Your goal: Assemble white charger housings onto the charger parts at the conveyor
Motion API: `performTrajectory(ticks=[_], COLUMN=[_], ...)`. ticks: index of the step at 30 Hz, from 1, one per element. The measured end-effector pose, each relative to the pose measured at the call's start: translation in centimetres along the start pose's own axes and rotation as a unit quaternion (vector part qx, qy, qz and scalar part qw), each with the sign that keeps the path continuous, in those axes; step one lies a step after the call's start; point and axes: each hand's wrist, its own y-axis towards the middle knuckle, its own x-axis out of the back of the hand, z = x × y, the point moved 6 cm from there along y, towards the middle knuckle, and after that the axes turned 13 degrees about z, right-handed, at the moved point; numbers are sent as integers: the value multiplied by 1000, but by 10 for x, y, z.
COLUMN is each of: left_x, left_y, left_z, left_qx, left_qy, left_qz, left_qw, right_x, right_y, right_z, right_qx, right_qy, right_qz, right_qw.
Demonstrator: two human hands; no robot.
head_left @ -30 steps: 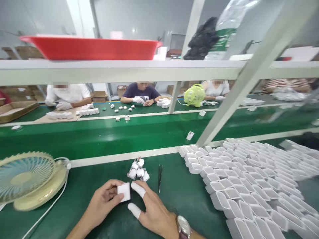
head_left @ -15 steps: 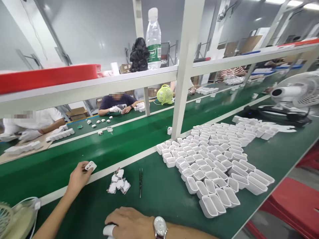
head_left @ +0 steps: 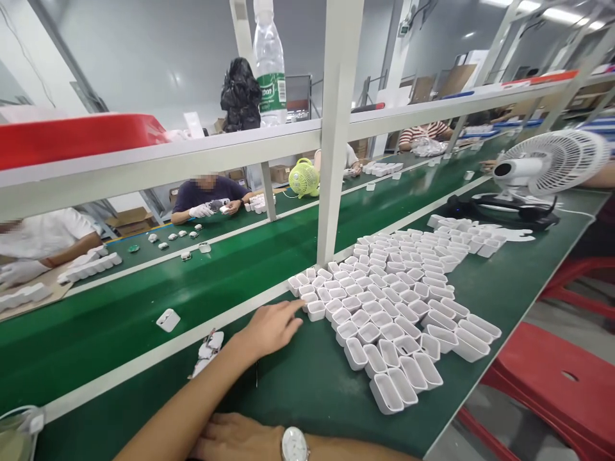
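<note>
My left hand [head_left: 275, 328] reaches over the green table with its index finger stretched out, its tip at the left edge of a large group of white open cups [head_left: 369, 331]. Nothing shows in its grasp. My right hand [head_left: 230, 437], with a watch at the wrist, lies near the front edge of the view, partly behind my left forearm; its fingers are hidden. A white part [head_left: 168, 320] with cut-outs rests on the green belt. Small white wrapped pieces [head_left: 209, 346] lie beside my left forearm, which partly covers them.
A white fan [head_left: 538, 168] stands at the right end of the table, above red stools [head_left: 552, 371]. A white post [head_left: 334, 141] and shelf with a bottle [head_left: 270, 70] rise ahead. Across the belt, people work with gloved hands.
My left hand has let go of the white part, now on the belt, and has moved right to the cups. The view has shifted right. My left forearm now crosses over my right hand.
</note>
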Motion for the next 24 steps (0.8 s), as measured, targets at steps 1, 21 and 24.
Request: performTrajectory(ticks=[1,21,24], left_x=[-5,-3,-30], left_y=[10,-248,-285], left_z=[-10,122,131], left_qx=[-3,206,232], left_qy=[5,-338,-381], left_qz=[18,-291,-257], left_qw=[1000,871,857], right_x=[2,87,92], right_y=[-2,-43,-46], right_z=[0,-62,-69], right_qx=[9,-233,-235], right_qy=[-7,-19,-3], right_qz=[0,-98,-103], right_qw=[1000,967,967])
